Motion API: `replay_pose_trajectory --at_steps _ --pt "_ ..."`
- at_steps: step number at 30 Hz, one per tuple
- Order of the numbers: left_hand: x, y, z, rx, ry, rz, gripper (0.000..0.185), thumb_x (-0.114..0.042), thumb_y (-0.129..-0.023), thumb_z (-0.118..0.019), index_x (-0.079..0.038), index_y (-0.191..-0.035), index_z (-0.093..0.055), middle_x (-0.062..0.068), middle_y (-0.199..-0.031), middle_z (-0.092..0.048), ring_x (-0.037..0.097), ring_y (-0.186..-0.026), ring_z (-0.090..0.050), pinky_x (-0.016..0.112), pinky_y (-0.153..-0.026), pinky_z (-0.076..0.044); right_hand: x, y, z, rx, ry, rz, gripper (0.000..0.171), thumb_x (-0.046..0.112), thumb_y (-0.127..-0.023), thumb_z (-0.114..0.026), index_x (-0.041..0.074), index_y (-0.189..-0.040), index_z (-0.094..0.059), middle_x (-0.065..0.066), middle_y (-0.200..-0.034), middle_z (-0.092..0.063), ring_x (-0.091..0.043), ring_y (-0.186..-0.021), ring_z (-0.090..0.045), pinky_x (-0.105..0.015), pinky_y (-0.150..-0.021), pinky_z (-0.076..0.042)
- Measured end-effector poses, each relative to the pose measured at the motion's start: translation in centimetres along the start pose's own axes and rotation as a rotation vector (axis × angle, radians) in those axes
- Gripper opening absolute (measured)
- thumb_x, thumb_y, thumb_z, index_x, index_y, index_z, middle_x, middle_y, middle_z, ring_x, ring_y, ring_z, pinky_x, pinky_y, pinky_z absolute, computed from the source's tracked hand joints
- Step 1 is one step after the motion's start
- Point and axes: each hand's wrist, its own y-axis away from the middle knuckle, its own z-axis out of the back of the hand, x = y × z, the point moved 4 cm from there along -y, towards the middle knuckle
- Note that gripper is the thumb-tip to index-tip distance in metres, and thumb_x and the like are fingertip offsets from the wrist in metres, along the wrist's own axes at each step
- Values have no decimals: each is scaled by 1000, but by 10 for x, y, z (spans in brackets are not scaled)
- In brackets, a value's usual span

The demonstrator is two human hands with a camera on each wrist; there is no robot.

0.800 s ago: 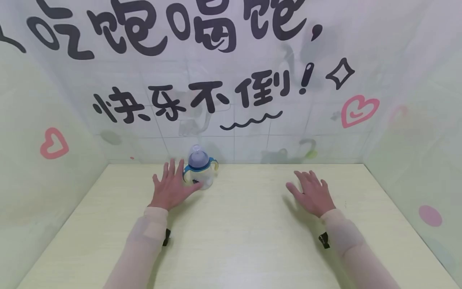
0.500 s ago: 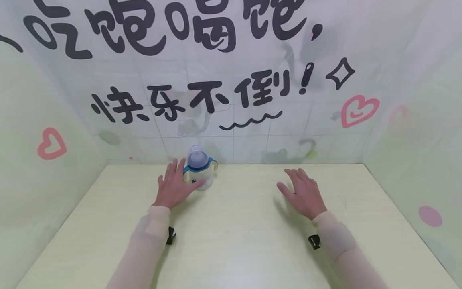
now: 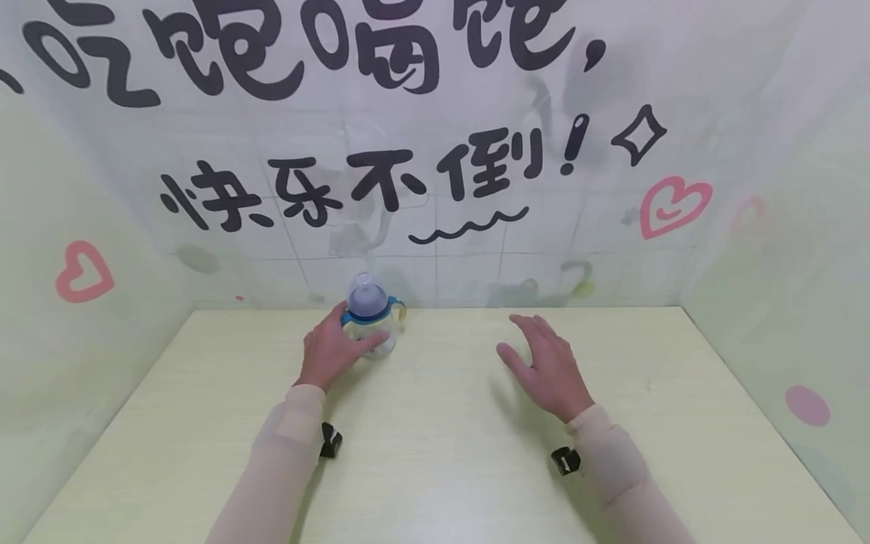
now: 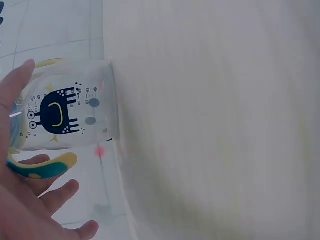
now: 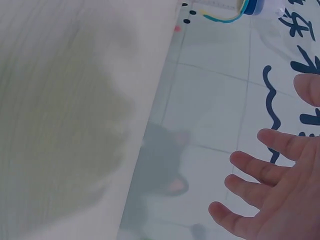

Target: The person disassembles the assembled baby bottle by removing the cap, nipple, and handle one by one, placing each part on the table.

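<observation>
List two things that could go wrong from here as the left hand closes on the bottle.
1. The left hand only has thumb and fingers partly round the bottle; it is clear and smooth, so it might slip.
2. The bottle stands near the back wall, so a nudge could tip it against that. The right hand hovers apart, too far to steady it.

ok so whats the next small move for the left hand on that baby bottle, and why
Probably close the left hand a little tighter on the baby bottle before lifting. Its thumb lies across the front and the fingers curve behind by the handle, but the bottle stands on the table. The right hand hovers open, apart from it.
</observation>
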Motion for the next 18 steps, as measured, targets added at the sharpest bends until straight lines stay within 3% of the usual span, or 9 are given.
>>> replay_pose_trajectory --at_steps 8,13,18 --pt "-5 1 1 5 57 9 96 -62 -75 -78 -1 -143 -45 21 -136 -57 42 -125 -52 58 -102 -40 11 0 -2 -2 -37 19 57 43 -101 -53 8 -144 -49 -14 -146 -50 -35 -142 -35 -61 -110 -27" --pt "-6 1 1 2 108 -3 88 -55 -76 -81 0 -138 -49 21 -133 -60 40 -122 -56 56 -100 -43 14 0 -4 2 -50 36 57 44 -101 -52 9 -145 -47 -11 -146 -50 -31 -136 -45 -59 -107 -33" --pt "-8 4 -2 10 118 10 87 -56 -75 -81 -2 -136 -51 20 -132 -61 40 -121 -56 56 -98 -44 16 1 -7 5 -62 29 57 45 -101 -52 11 -146 -47 -9 -146 -50 -30 -135 -46 -58 -106 -34"
